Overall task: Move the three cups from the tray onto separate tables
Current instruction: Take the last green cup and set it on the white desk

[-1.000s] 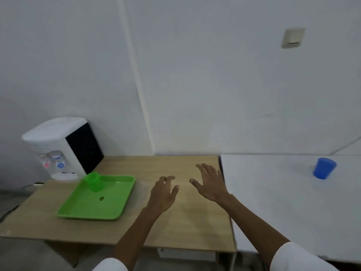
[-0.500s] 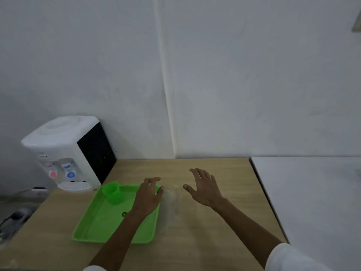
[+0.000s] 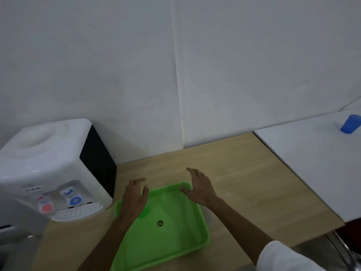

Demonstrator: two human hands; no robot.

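Observation:
A green tray [image 3: 175, 245] lies on the wooden table [image 3: 244, 184] in front of me. My left hand [image 3: 134, 198] hovers over the tray's far left corner with fingers spread and covers most of a green cup [image 3: 145, 212]; only a sliver of the cup shows below the palm. Whether the hand touches the cup I cannot tell. My right hand [image 3: 199, 186] is open above the tray's far right corner, holding nothing. A blue cup [image 3: 350, 124] stands upright on the white table [image 3: 312, 163] at the far right.
A white water dispenser [image 3: 52, 169] with a black side stands on the wooden table, left of the tray. The white wall runs close behind both tables. A small dark spot [image 3: 160, 223] marks the tray's middle.
Both hands moved left and forward over the tray; the left hand now covers the green cup. The view came closer and tilted, bringing the blue cup back into sight.

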